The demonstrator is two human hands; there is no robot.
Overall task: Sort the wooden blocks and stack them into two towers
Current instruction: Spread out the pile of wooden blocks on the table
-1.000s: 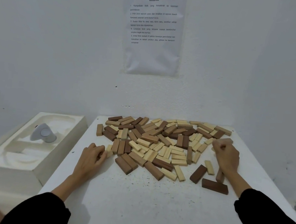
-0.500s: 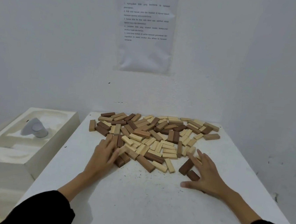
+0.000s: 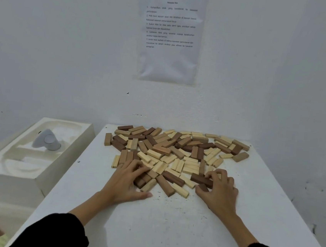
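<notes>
Printed sheet (image 3: 170, 37) on wall (image 3: 66, 42); grey device (image 3: 46, 140), perhaps plastic, in white tray (image 3: 4, 185).

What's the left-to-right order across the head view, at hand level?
Grey device sitting in the white foam tray → left hand → long brown block lying between the hands → right hand. The rest of the block pile spans both hands, so it is left out.
</notes>
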